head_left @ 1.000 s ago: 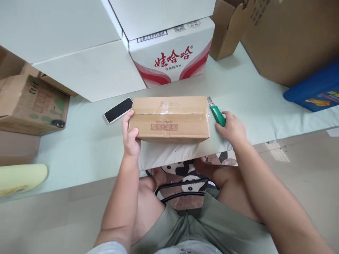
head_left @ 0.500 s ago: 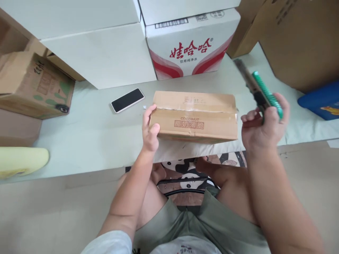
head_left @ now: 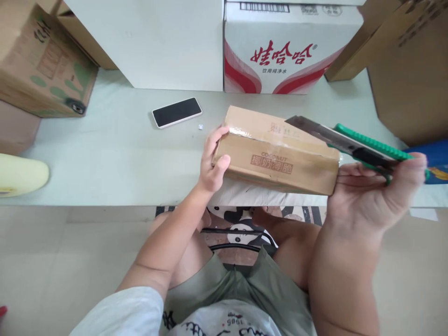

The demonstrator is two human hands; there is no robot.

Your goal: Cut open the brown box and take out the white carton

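A taped cardboard box [head_left: 241,158] printed with "COCONUT" lies tilted near the table's front edge. My left hand [head_left: 214,161] grips its left end, with the thumb on the front face and the fingers at the upper corner. Clear tape runs along the seam of the box. In my right hand [head_left: 378,186] is a green utility knife [head_left: 367,140], its blade out and pointing left, above the right part of the box. The fingers of that hand are close to the box's right end; whether they touch it I cannot tell.
A phone [head_left: 177,112] and a tiny white piece [head_left: 200,127] lie on the pale table [head_left: 122,158] left of the box. Behind stand a white-and-red carton [head_left: 287,74] and a plain white one [head_left: 175,46]. Brown cartons [head_left: 52,65] stand at the left, a blue object [head_left: 439,161] at the right.
My right hand has brought the knife lower and nearer, its blade turned leftward over the box. The box has tilted, its right end now lower. The view has also shifted.
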